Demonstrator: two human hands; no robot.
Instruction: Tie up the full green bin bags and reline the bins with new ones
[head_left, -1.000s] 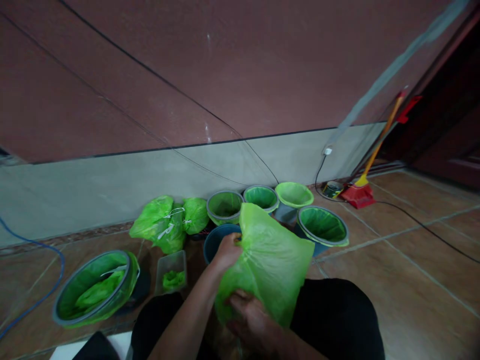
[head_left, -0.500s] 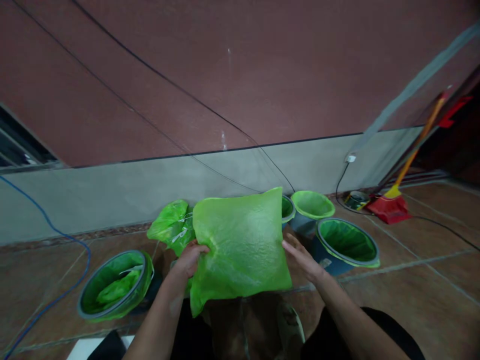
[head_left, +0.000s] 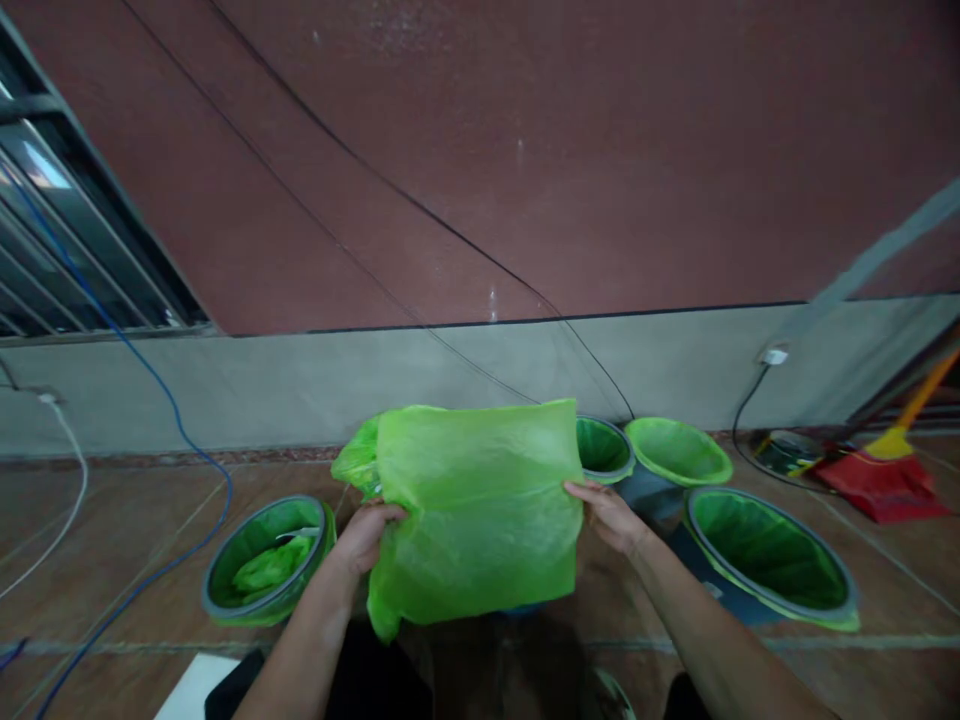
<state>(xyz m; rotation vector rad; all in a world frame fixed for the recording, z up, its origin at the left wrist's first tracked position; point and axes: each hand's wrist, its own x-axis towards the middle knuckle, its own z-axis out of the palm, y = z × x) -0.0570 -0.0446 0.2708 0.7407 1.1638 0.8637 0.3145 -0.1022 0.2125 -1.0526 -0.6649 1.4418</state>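
Note:
A green plastic bag (head_left: 480,510) is spread out upright in front of me, between my two hands. My left hand (head_left: 369,530) pinches its left edge, where the film is gathered into creases. On the right edge, my right hand (head_left: 607,508) grips the bag with the thumb and fingertips; part of the fingers is behind the film. Behind the bag's left side, a bunched green bag (head_left: 357,462) lies against the wall. Left of my hands stands a bin (head_left: 217,600) with a green liner and a crumpled green bag inside.
Lined bins stand on the right: a small one (head_left: 622,478), one with a pale green liner (head_left: 679,425) and a large one (head_left: 697,560). Further right are a red dustpan (head_left: 885,485) and a can (head_left: 787,455). A blue cable (head_left: 180,415) runs across the floor at left.
My right hand now grips the bag's right edge, where its fingers were extended beside it. The bag hangs flatter and a little lower. The view has turned left, so the bins appear further right.

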